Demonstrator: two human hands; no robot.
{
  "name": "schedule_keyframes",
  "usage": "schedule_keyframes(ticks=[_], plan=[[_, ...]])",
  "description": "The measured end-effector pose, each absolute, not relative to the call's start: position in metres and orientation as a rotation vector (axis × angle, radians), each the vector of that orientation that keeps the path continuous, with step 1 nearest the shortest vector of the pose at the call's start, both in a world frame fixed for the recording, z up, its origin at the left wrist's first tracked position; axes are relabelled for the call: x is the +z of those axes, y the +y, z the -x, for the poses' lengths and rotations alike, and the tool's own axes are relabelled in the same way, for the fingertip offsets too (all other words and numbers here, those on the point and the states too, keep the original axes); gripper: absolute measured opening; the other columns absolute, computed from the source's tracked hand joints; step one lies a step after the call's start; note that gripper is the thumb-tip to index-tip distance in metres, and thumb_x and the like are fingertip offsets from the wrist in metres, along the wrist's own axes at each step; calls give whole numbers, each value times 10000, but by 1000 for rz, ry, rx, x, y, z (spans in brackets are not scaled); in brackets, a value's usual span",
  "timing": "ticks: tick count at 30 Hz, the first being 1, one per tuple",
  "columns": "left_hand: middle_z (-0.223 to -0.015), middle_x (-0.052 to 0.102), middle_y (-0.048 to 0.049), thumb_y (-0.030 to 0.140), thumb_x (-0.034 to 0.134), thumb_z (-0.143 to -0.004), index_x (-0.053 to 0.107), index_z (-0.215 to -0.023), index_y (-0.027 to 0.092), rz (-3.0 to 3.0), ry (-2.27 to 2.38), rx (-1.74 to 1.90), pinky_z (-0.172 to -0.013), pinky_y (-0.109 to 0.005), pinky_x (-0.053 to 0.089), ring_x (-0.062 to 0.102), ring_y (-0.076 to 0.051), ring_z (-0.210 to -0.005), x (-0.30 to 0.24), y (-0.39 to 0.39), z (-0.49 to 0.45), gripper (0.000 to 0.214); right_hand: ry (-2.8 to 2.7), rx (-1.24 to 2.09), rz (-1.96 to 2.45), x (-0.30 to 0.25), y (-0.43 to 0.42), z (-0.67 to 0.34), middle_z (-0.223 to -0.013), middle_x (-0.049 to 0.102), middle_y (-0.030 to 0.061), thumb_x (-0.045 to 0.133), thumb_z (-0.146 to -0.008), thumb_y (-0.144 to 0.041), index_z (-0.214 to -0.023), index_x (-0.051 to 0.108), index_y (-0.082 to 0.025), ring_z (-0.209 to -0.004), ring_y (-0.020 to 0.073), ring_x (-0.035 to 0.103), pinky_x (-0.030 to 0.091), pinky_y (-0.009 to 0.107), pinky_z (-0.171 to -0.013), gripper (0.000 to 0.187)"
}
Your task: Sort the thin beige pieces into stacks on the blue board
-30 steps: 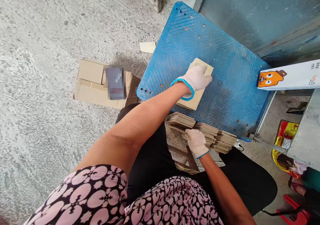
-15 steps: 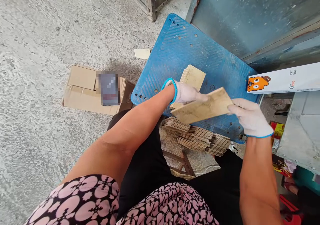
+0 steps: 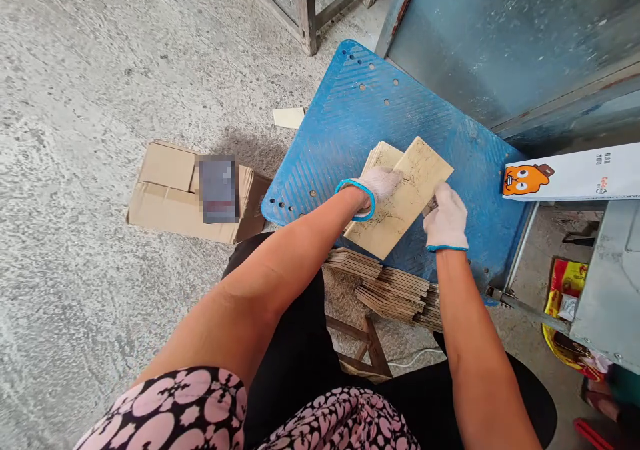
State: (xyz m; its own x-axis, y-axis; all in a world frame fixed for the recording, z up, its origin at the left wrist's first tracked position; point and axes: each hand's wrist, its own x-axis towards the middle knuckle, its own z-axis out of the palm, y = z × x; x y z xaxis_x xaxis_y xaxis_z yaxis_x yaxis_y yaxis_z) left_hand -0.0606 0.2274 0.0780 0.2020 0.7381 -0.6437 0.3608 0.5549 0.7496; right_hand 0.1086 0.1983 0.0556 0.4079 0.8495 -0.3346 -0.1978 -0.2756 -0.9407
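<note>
Both my hands wear white knit gloves. A thin tan wooden sheet (image 3: 400,197) lies tilted over a small stack of like sheets (image 3: 376,158) on the blue plastic board (image 3: 350,110). My left hand (image 3: 375,185) grips the sheet's left long edge. At the sheet's right edge my right hand (image 3: 446,218) closes its fingers on it. Below the board's near edge lies a fanned pile of thin wooden sheets (image 3: 395,290).
A flattened cardboard box (image 3: 170,187) lies on the concrete floor at left. A loose sheet (image 3: 289,117) sits by the board's far-left side. A white carton with an orange cartoon (image 3: 570,177) is at right, near a grey metal wall (image 3: 500,30). Wooden legs (image 3: 305,10) stand beyond.
One second ago my left hand pressed on the stack while my right reached into the low pile. Since then both hands lifted one sheet and brought it down over the stack.
</note>
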Motion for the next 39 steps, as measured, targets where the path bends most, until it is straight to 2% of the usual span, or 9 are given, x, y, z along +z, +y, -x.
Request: schedule_keyframes(ticks=[5, 9, 14, 18, 22, 30, 35, 39], plan=[[-1172, 703, -123, 436, 383, -944, 664, -1135, 147, -1064, 1516, 238, -859, -294, 497, 657, -237, -1048, 82, 228, 50, 446, -636, 1094, 1628, 24, 186, -102, -819, 670, -13, 724, -689, -448, -886, 661, -168, -723, 112, 593, 501, 227, -610, 349], [-1249, 654, -165, 482, 507, -872, 607, -1219, 161, -1134, 1658, 175, -908, -341, 501, 634, -285, -1120, 81, 224, 46, 483, -698, 1082, 1741, 12, 191, -94, -813, 653, -11, 642, -708, -410, -935, 682, -162, -661, 97, 538, 436, 208, -546, 339], [-1343, 547, -191, 524, 588, -808, 532, -1308, 165, -1145, 1782, 101, -962, -358, 488, 581, -316, -1217, 77, 222, 47, 619, -759, 1083, 1834, 0, 199, -90, -703, 605, -28, 612, -716, -394, -984, 702, -136, -535, 72, 395, 349, 209, -489, 382], [-1362, 510, -183, 536, 608, -791, 532, -1313, 195, -1111, 1839, 65, -975, -362, 476, 553, -326, -1245, 67, 227, 49, 628, -859, 1071, 1861, -10, 207, -93, -680, 603, -34, 616, -702, -409, -956, 711, -140, -620, 101, 485, 429, 215, -581, 382], [-1338, 500, -212, 540, 570, -810, 518, -1318, 150, -1123, 1861, 30, -979, -391, 463, 542, -347, -1242, 54, 231, 47, 642, -969, 986, 1913, -15, 216, -94, -717, 639, -18, 594, -707, -393, -908, 720, -139, -723, 135, 549, 470, 238, -676, 347], [-1341, 491, -228, 557, 599, -797, 479, -1320, 152, -1148, 1889, 33, -970, -416, 460, 520, -367, -1254, 43, 235, 48, 673, -1318, 843, 2089, 2, 224, -83, -763, 645, 21, 523, -812, -333, -788, 701, -160, -770, 165, 521, 425, 257, -732, 250], [-1323, 517, -219, 518, 575, -816, 442, -1350, 131, -1246, 1849, -19, -988, -375, 457, 551, -327, -1235, 41, 235, 54, 673, -1816, 505, 2300, 12, 215, -79, -897, 593, 86, 547, -886, -358, -934, 662, -160, -829, 207, 492, 392, 306, -755, 235], [-1326, 524, -208, 453, 556, -835, 432, -1371, 145, -1278, 1812, -32, -968, -347, 468, 577, -310, -1213, 40, 234, 55, 631, -2005, 361, 2248, 18, 212, -83, -885, 536, 71, 511, -924, -336, -982, 622, -174, -841, 214, 485, 377, 299, -737, 205]])
